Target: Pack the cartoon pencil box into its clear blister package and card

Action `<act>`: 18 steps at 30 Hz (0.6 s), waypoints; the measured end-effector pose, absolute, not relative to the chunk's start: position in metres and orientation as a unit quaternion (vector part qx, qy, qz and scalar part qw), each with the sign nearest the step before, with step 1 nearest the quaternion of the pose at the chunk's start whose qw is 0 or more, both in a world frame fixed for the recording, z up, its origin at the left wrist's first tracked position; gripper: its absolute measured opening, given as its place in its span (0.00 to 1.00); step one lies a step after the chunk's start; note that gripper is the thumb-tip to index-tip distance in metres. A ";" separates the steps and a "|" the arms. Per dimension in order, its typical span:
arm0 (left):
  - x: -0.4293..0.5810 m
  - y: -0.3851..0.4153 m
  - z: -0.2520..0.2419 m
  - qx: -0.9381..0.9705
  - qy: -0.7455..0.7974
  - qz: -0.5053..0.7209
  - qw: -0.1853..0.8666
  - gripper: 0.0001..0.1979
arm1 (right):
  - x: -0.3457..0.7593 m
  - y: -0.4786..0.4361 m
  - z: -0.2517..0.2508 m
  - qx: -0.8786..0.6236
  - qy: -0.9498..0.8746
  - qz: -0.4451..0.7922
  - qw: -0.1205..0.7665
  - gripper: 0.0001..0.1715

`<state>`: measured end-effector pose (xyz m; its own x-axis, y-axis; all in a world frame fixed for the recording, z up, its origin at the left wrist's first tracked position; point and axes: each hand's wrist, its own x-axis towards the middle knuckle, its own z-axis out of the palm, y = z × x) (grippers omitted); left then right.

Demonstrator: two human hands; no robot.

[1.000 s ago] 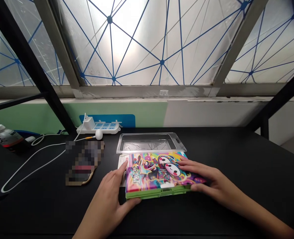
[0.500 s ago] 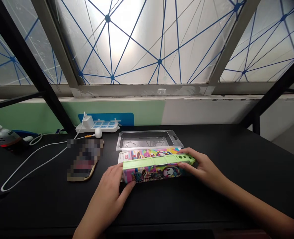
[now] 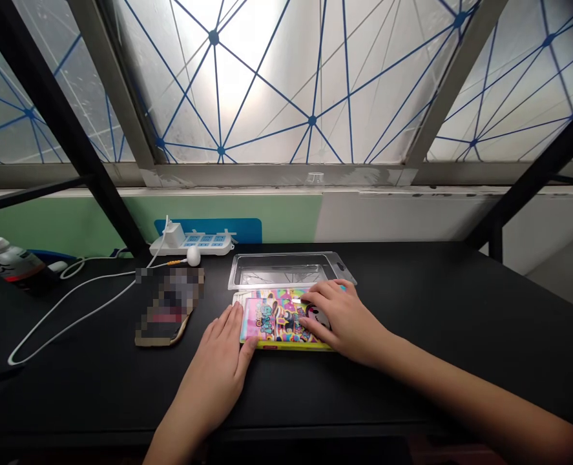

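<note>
A flat case (image 3: pixel 279 323) with bright cartoon print, which looks like a pencil case, lies on the black desk, its pink printed face up and a yellow-green edge towards me. My left hand (image 3: pixel 221 352) rests against its left end, fingers stretched out and thumb at the front corner. Across the right part of the top lies my right hand (image 3: pixel 347 320), fingers spread, covering some of the print. Behind the case, partly under it, a white-edged printed piece (image 3: pixel 238 298) shows. Just beyond sits a clear plastic tray (image 3: pixel 235 274) with a hang hole.
To the left are a phone-like object (image 3: pixel 170 310), blurred out, and a white cable (image 3: pixel 48 316). A white power strip (image 3: pixel 203 245) with a plug stands at the wall. A bottle (image 3: pixel 12 261) is at the far left. Black frame posts (image 3: pixel 523 181) rise at both sides.
The case was tilted up with its green side showing; now it lies flat, printed face up. My right hand has moved left from its right end onto its top. My left hand stays at its left end.
</note>
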<state>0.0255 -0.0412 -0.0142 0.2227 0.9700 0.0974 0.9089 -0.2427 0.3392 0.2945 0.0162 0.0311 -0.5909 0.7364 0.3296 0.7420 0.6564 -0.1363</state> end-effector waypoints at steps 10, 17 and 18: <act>0.022 -0.045 -0.012 0.772 0.581 0.213 0.146 0.40 | 0.259 0.026 0.027 -0.414 -0.895 -0.038 0.160 0.15; 0.020 -0.044 -0.014 0.783 0.559 0.229 0.150 0.38 | 0.259 0.029 0.019 -0.412 -0.885 -0.076 0.202 0.15; 0.020 -0.044 -0.014 0.781 0.560 0.230 0.153 0.38 | 0.259 0.030 0.019 -0.408 -0.882 -0.094 0.217 0.15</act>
